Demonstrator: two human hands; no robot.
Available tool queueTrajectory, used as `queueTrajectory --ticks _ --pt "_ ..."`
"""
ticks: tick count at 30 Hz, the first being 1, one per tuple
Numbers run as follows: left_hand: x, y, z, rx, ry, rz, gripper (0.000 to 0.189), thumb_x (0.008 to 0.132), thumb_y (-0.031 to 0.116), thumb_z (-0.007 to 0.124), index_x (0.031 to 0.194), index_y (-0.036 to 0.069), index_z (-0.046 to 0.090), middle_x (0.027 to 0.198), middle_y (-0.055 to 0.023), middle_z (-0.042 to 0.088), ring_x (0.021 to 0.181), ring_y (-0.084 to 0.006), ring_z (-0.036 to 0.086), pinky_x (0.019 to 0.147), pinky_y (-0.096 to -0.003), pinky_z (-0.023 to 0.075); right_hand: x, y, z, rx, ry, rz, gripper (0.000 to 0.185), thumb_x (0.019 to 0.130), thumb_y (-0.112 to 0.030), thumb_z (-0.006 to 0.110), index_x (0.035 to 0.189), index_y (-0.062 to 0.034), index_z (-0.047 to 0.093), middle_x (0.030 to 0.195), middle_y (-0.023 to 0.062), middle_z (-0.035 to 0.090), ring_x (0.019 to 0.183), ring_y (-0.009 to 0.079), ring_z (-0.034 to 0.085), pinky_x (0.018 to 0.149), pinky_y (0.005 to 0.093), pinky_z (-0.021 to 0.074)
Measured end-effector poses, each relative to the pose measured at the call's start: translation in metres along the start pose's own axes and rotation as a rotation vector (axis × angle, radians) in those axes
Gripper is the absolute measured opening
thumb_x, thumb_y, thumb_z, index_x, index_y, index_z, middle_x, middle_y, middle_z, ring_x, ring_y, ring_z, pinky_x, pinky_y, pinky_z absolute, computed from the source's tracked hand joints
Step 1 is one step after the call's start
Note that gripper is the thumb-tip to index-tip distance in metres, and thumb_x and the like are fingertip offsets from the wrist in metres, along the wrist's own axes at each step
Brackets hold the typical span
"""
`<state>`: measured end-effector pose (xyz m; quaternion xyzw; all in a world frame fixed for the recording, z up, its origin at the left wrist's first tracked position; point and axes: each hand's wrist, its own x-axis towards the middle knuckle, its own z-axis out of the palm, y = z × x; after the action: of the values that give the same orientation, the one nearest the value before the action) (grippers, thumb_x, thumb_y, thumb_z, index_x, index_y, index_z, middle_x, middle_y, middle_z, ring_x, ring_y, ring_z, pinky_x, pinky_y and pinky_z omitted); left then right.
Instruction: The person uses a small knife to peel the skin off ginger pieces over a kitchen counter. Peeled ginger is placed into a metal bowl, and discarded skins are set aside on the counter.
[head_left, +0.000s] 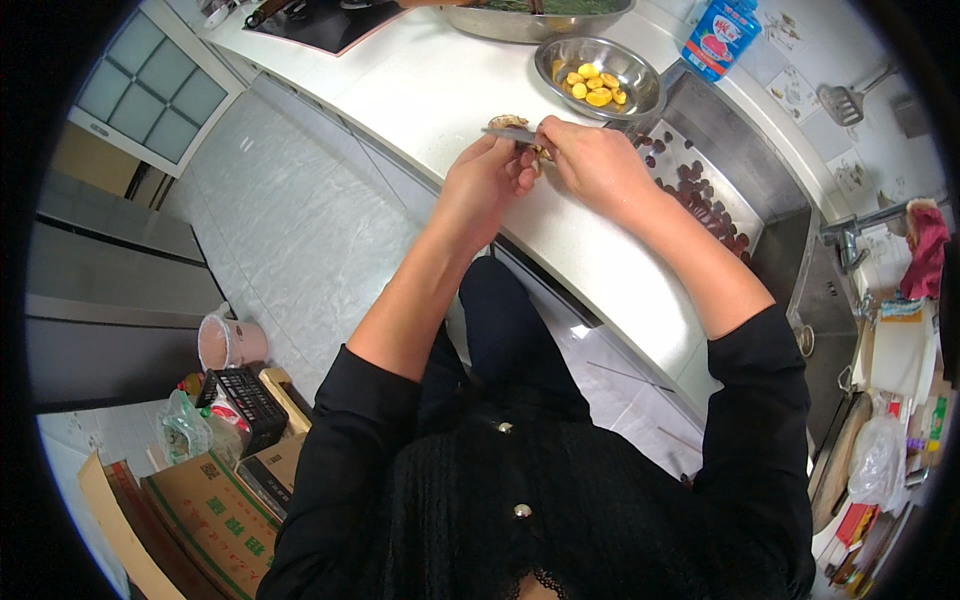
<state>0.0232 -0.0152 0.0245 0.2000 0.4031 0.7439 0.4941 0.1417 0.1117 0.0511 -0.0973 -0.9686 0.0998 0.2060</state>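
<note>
My left hand (491, 174) holds a brownish, rough-skinned piece of food (508, 121) over the white countertop; its kind is not clear. Gripped in my right hand (596, 161) is a knife, whose metal blade (510, 135) points left and lies against the food, above my left thumb. Part of the food shows below the blade, between both hands. Just beyond my hands stands a round stainless steel bowl (551, 79) with several yellow peeled pieces (598, 97) in it.
Right of the bowl is a steel sink (780, 157) with many dark red fruits or nuts (701, 195). A large metal basin (487, 24) with greens, a black cooktop (322, 26) and a blue detergent bottle (721, 37) stand farther back. Cardboard boxes (214, 517) are at lower left.
</note>
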Motion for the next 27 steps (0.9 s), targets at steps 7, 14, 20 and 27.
queueTrajectory --ticks 7,14,20,27 --pt "-0.004 0.001 0.007 0.034 -0.025 -0.033 0.020 0.099 0.008 0.035 0.100 -0.001 0.053 0.079 -0.0070 0.055 0.062 -0.0130 0.047 0.059 -0.0261 0.0400 -0.002 -0.003 0.005 -0.117 0.011 -0.037 0.012 0.086 -0.008 0.054 0.097 -0.0046 0.050 0.077 0.0184 0.064 0.072 0.0370 0.065 0.058 0.0445 0.0503" --pt "-0.007 -0.001 0.008 0.018 -0.046 -0.069 0.024 0.099 0.011 0.034 0.105 0.000 0.055 0.074 -0.0027 0.050 0.059 -0.0126 0.044 0.057 -0.0263 0.0349 -0.003 -0.004 0.006 -0.170 0.052 -0.055 0.016 0.083 -0.007 0.056 0.096 -0.0038 0.048 0.078 0.0181 0.065 0.072 0.0364 0.065 0.058 0.0435 0.0509" --pt "-0.008 0.001 0.006 -0.100 -0.094 -0.127 0.025 0.101 0.012 0.032 0.106 0.000 0.053 0.072 -0.0011 0.045 0.058 -0.0118 0.040 0.057 -0.0259 0.0340 0.001 0.003 0.007 -0.152 0.020 -0.076 0.022 0.083 -0.005 0.056 0.100 -0.0025 0.043 0.077 0.0207 0.064 0.073 0.0394 0.065 0.059 0.0459 0.0510" --pt "-0.012 -0.004 0.008 -0.030 -0.064 -0.080 0.025 0.104 0.019 0.034 0.102 0.002 0.052 0.072 0.0003 0.044 0.056 -0.0109 0.038 0.055 -0.0248 0.0339 0.001 0.010 0.006 -0.143 -0.103 -0.032 0.022 0.084 -0.004 0.055 0.102 -0.0017 0.042 0.076 0.0234 0.063 0.075 0.0426 0.064 0.061 0.0479 0.0506"
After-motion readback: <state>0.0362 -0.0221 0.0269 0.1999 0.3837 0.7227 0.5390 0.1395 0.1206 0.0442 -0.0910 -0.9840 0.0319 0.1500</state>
